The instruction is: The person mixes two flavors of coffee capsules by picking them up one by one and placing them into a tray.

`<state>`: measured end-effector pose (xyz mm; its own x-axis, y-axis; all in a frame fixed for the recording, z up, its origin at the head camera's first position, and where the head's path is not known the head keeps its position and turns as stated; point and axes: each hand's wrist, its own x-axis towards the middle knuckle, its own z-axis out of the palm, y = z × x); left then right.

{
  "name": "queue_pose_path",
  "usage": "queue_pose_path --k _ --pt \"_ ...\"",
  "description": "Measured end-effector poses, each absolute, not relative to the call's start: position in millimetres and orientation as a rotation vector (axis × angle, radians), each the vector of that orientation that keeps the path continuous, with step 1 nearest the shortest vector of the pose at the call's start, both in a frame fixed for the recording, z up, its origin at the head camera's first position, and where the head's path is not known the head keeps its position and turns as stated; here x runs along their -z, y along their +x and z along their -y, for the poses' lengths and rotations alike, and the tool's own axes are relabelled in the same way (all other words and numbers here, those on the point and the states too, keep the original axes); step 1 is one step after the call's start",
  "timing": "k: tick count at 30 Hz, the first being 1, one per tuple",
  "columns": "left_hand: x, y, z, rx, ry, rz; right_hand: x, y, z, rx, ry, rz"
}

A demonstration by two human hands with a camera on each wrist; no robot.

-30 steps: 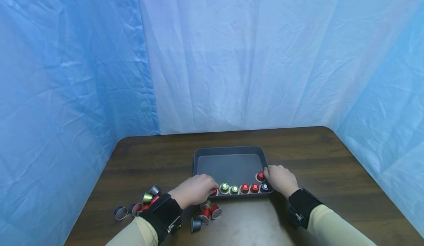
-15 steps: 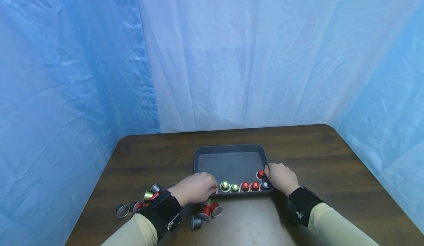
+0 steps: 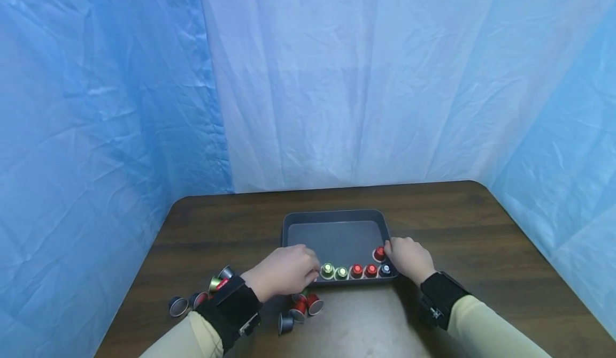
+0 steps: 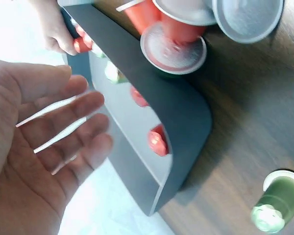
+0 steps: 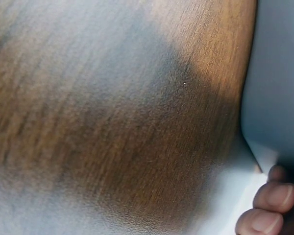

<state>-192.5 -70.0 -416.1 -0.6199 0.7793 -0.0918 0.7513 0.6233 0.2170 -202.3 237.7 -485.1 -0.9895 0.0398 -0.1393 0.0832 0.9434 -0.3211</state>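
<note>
My left hand [image 3: 291, 269] is over the near left corner of a dark baking tray [image 3: 332, 236]. In the left wrist view its fingers [image 4: 90, 105] are spread and hold nothing. Two red coffee capsules [image 4: 158, 142] stand inside that end; the hand hides them in the head view. Along the near wall the row continues with green capsules [image 3: 327, 271], red capsules [image 3: 356, 271] and a dark blue capsule [image 3: 385, 270]. Behind it is one red capsule [image 3: 379, 253]. My right hand [image 3: 409, 256] grips the tray's right rim, thumb beside that capsule, with curled fingertips [image 5: 274, 196] at the outer wall.
Loose red capsules [image 3: 315, 304], a green one and a dark capsule [image 3: 285, 324] lie in front of the tray. Another loose group, with a dark capsule [image 3: 178, 306], lies left beside my forearm. Blue curtains [image 3: 308, 80] surround the wooden table [image 3: 231, 219].
My left hand has lifted slightly off the near left corner, where its fingertips were at a red capsule, and its fingers have spread. The right hand stays at the rim.
</note>
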Motion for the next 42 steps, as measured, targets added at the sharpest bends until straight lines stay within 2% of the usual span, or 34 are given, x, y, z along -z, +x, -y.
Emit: queue_pose_path --k 8,42 --pt "418.4 -177.6 68.3 -0.143 1.676 -2.413 484.9 -202.7 -237.7 0.485 0.089 -2.975" --pt "437.9 -175.6 67.2 0.199 1.928 -2.450 484.6 -203.4 -240.8 0.505 0.084 -2.972"
